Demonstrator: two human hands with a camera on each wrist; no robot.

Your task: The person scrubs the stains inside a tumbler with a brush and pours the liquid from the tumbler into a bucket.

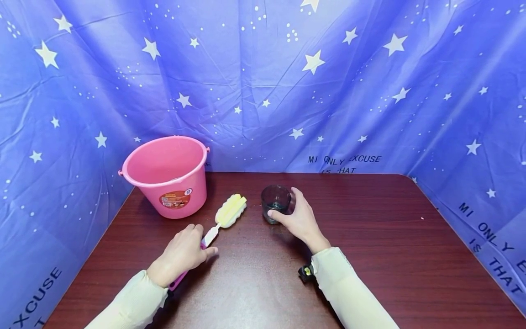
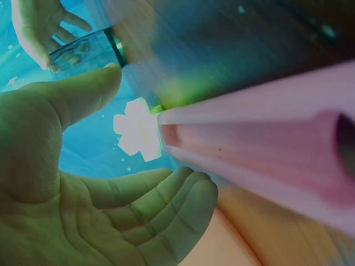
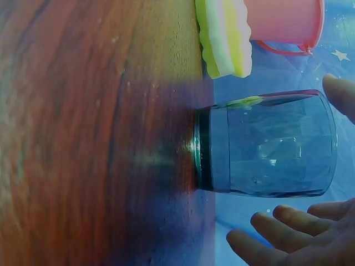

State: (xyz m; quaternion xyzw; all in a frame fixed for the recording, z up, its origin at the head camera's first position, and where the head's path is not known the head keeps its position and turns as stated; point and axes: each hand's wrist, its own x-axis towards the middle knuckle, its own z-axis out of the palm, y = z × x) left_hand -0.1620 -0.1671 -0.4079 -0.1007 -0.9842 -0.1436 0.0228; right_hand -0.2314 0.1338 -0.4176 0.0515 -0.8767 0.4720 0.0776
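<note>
A sponge cup brush with a yellow-and-white head (image 1: pixel 231 210) and a pink-and-white handle (image 2: pixel 260 133) lies on the table at the left. Over its handle hovers my left hand (image 1: pixel 182 249), thumb and fingers spread apart on either side of it. A clear drinking glass (image 3: pixel 272 147) stands upright to the right of the brush. Around the glass, my right hand (image 1: pixel 302 219) has its thumb on the near side and its fingers on the far side. In the right wrist view a gap shows between those fingers (image 3: pixel 288 221) and the glass wall.
A pink bucket (image 1: pixel 193 183) with an orange label stands at the back left, behind the brush. The dark red wooden table (image 1: pixel 390 256) ends at a blue curtain (image 1: pixel 255 82) with stars, which also hangs along both sides.
</note>
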